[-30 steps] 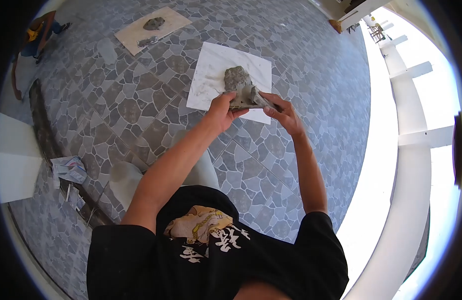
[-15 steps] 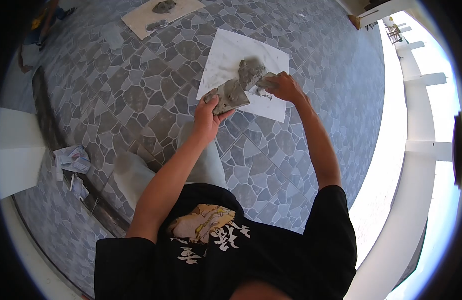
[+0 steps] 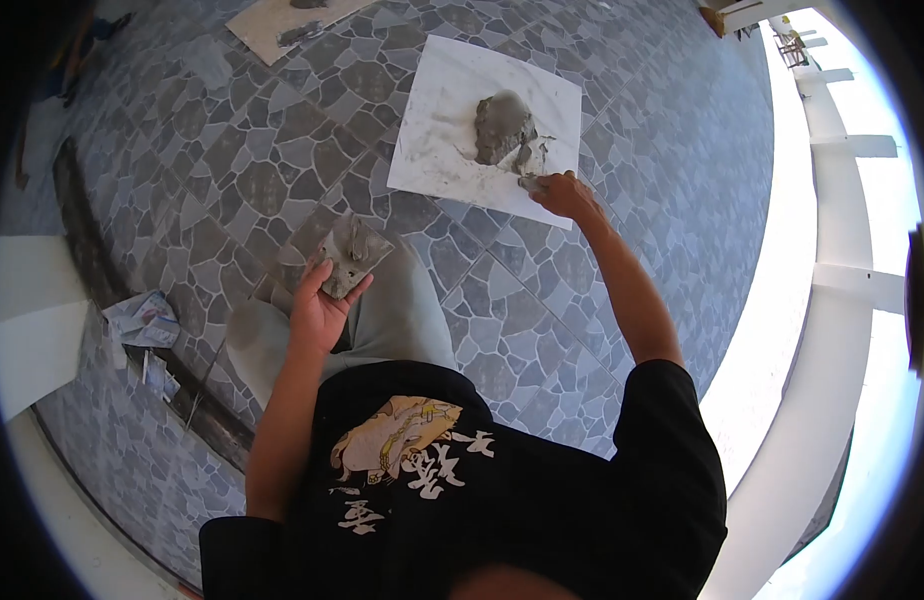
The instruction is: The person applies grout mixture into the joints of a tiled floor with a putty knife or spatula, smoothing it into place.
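My left hand point(image 3: 322, 312) grips a small flat slab point(image 3: 334, 262) smeared with grey mortar, held above my thigh. A lump of mortar sits on its upper face. Over the lower right of a white board point(image 3: 437, 95), my right hand point(image 3: 567, 195) is closed on a small mortar-coated scraper point(image 3: 529, 184); its exact shape is hard to make out. A grey mound of wet mortar point(image 3: 502, 125) lies on the board, above and left of the right hand. Smaller smears of mortar point(image 3: 534, 155) lie between the mound and that hand.
Stone-patterned tiles point(image 3: 262, 130) cover the floor. A beige board point(image 3: 257, 35) with more mortar lies at the top left. Crumpled paper point(image 3: 147, 320) rests by a dark strip point(image 3: 92, 230) on the left. Another person's limb point(image 3: 77, 55) shows at the upper left edge.
My left hand has drawn the slab from beside the mortar mound back toward my lap. My right hand has moved slightly down, away from the mound, with the scraper.
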{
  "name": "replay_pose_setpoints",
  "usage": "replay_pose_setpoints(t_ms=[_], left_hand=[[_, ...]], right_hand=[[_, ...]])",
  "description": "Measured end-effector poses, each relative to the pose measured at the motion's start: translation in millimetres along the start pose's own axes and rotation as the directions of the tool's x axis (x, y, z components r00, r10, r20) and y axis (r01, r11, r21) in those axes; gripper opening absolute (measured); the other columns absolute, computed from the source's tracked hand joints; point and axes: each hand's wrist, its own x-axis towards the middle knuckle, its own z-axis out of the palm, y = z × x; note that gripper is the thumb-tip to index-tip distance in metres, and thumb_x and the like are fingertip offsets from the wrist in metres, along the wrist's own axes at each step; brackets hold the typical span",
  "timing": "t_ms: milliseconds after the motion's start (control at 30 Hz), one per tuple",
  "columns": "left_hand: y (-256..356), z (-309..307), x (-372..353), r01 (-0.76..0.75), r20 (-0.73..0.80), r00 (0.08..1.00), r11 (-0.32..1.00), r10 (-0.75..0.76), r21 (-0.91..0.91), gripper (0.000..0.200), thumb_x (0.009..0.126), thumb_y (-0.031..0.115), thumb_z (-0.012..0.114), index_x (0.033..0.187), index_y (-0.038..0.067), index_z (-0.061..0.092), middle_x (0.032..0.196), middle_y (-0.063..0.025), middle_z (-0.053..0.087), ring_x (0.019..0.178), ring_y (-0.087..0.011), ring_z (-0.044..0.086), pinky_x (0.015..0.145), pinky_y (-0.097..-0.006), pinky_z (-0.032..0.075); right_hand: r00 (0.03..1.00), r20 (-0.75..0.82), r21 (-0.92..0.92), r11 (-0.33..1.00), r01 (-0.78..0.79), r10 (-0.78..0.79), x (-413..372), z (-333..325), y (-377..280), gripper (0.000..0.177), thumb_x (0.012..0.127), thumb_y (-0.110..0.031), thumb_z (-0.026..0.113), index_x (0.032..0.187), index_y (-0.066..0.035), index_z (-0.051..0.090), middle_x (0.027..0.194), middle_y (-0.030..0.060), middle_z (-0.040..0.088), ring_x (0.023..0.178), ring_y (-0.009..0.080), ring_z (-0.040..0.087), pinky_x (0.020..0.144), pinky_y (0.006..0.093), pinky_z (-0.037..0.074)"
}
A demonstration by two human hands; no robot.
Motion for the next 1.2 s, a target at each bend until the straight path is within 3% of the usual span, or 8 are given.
replay_pose_setpoints(t_ms=[67,333,400,767,1000,1067,1133,1200], left_hand=[[0,-17,-7,0.032,-0.086,0.996,0.999,-0.035,-0.032,0.037,0.093,0.013,0.056,0.129,0.005,0.051,0.128,-0.0109,0.058,0.119,-0.0295,0.057,0.100,-0.0521,0.049],[7,-11,-21,0.032,-0.084,0.996,0.999,-0.035,-0.030,0.037,0.093,0.014,0.056,0.128,0.004,0.051,0.126,-0.0101,0.059,0.115,-0.0278,0.059,0.097,-0.0495,0.051],[9,-11,-23,0.002,-0.087,0.996,1.000,-0.004,-0.021,0.035,0.093,0.014,0.056,0.126,0.005,0.052,0.125,-0.0101,0.061,0.116,-0.0281,0.059,0.097,-0.0495,0.051],[8,-14,-28,0.016,-0.150,0.988,1.000,-0.017,-0.005,0.040,0.094,0.015,0.054,0.132,0.005,0.047,0.127,-0.0099,0.058,0.117,-0.0276,0.058,0.097,-0.0488,0.051],[0,-13,-21,0.011,-0.098,0.995,0.999,-0.016,-0.049,0.038,0.094,0.014,0.054,0.130,0.003,0.049,0.129,-0.0116,0.058,0.119,-0.0300,0.057,0.103,-0.0518,0.046],[-7,-14,-13,0.057,-0.061,0.996,0.996,-0.061,-0.069,0.038,0.094,0.013,0.054,0.129,-0.001,0.047,0.128,-0.0134,0.057,0.119,-0.0306,0.057,0.102,-0.0517,0.047],[-15,-8,-3,0.091,-0.013,0.996,0.994,-0.092,-0.064,0.037,0.094,0.012,0.053,0.128,-0.002,0.048,0.128,-0.0144,0.057,0.119,-0.0308,0.057,0.102,-0.0513,0.048],[-19,4,9,0.112,0.031,0.993,0.992,-0.110,-0.059,0.036,0.094,0.012,0.053,0.126,-0.003,0.048,0.128,-0.0154,0.056,0.119,-0.0310,0.057,0.101,-0.0509,0.049]], right_hand=[[0.992,0.120,-0.066,0.997,0.038,-0.030,-7,-4,1,0.048,0.083,-0.044,0.065,0.124,-0.020,0.065,0.115,0.0198,0.065,0.114,0.0372,0.058,0.095,0.0475,0.048],[0.940,-0.312,-0.015,0.990,0.137,-0.135,71,-17,28,0.046,0.080,-0.042,0.067,0.121,-0.022,0.067,0.121,0.0180,0.061,0.115,0.0418,0.057,0.095,0.0479,0.048],[0.982,-0.173,0.273,0.962,-0.022,0.072,90,-27,38,0.044,0.082,-0.048,0.063,0.115,-0.020,0.070,0.119,0.0186,0.065,0.113,0.0405,0.059,0.095,0.0470,0.047],[0.968,-0.221,0.161,0.983,-0.087,0.121,145,-29,21,0.048,0.086,-0.053,0.055,0.115,-0.017,0.070,0.118,0.0182,0.066,0.114,0.0378,0.060,0.096,0.0466,0.047],[0.964,-0.220,0.040,0.988,-0.147,0.152,67,-10,-11,0.045,0.085,-0.045,0.056,0.112,-0.011,0.069,0.114,0.0196,0.067,0.110,0.0371,0.062,0.091,0.0488,0.049],[0.997,0.024,0.050,0.996,-0.079,0.078,49,-21,-13,0.051,0.084,-0.047,0.058,0.119,-0.011,0.066,0.114,0.0192,0.067,0.109,0.0405,0.062,0.089,0.0499,0.049],[0.998,0.060,0.042,0.999,-0.029,0.026,55,-21,6,0.051,0.084,-0.049,0.060,0.117,-0.011,0.066,0.103,0.0131,0.070,0.097,0.0390,0.067,0.076,0.0470,0.053],[0.961,0.166,0.501,0.820,-0.277,0.223,32,-28,10,0.047,0.087,-0.049,0.060,0.115,-0.011,0.065,0.089,0.0088,0.068,0.081,0.0303,0.068,0.058,0.0401,0.052]])
